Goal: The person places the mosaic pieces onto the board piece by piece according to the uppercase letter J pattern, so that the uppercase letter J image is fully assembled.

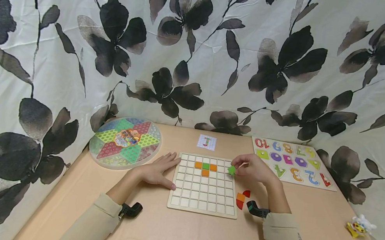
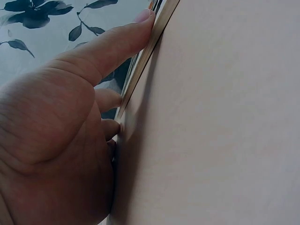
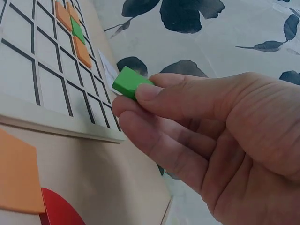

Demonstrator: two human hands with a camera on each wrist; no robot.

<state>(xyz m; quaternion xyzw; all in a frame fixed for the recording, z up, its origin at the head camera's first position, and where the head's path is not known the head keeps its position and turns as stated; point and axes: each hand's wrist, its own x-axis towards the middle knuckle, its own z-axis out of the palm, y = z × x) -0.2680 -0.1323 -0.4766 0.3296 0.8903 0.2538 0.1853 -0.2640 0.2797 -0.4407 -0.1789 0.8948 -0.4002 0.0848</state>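
Head view: the left hand [image 1: 156, 170], fingers extended, touches the left edge of the board [image 1: 203, 196]; the right hand [image 1: 254, 167] pinches a green tile [image 1: 231, 170] at the board's upper right. Left wrist: thumb against the board's side. Right wrist: the grip holds the tile raised.

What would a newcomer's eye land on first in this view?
Probably the cloth with big dark flowers, filling the background behind the table. Next, likely the round board with its multicoloured star, at the table's far left. Nearer the middle, a small T of orange and green tiles stands out on the pale grid board, with the right hand pinching a green piece by its upper right edge.
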